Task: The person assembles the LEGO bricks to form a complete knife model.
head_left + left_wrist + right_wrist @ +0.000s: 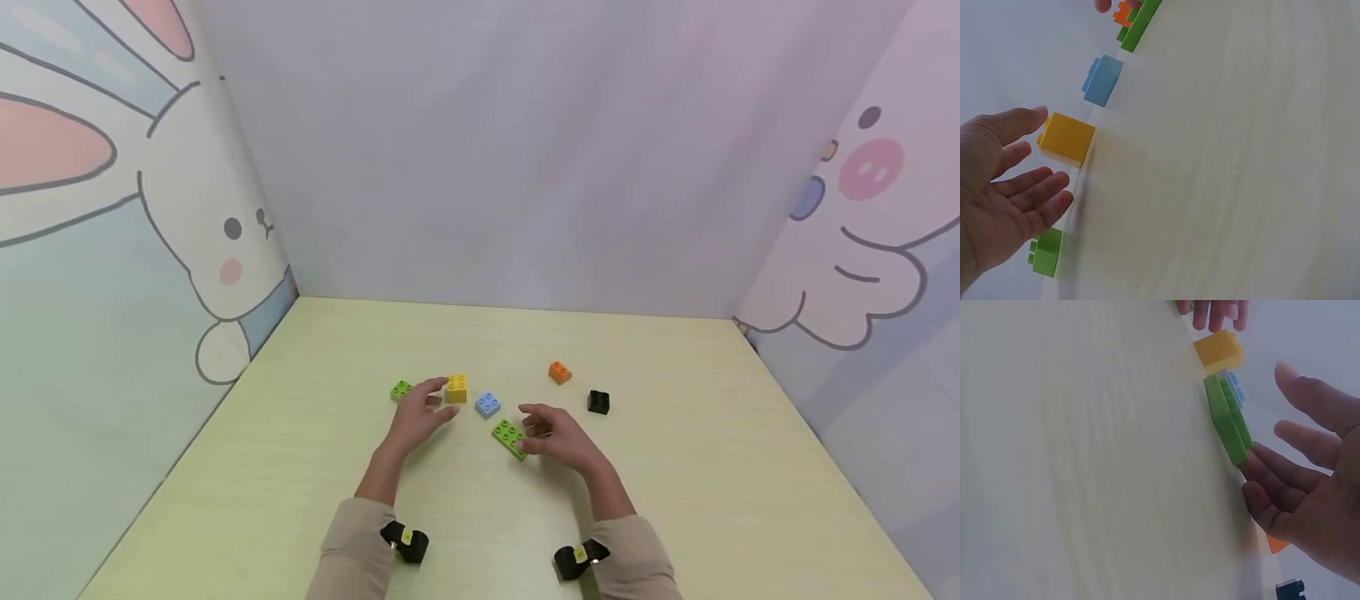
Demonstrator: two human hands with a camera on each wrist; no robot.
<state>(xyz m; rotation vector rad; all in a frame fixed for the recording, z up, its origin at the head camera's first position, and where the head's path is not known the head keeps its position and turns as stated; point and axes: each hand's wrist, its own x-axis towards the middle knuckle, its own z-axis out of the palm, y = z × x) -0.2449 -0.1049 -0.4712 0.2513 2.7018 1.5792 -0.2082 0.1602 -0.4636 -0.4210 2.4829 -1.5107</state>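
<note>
My left hand (417, 414) hovers with fingers spread just left of a yellow brick (457, 389), and nothing is in its grasp. Partly behind that hand lies a small green brick (401, 390); the left wrist view shows it below the fingers. A light blue brick (487, 405) sits between the two hands. Beside a long green brick (509, 439) is my right hand (558, 437), its fingers loosely bent and thumb apart. The right wrist view has the lower fingertips (1259, 499) close by the near end of that long green brick.
Farther back on the pale wooden table (480, 533) lies an orange brick (559, 372). A black brick (598, 402) is to the right of the right hand. Printed fabric walls (495, 167) close off the back and both sides.
</note>
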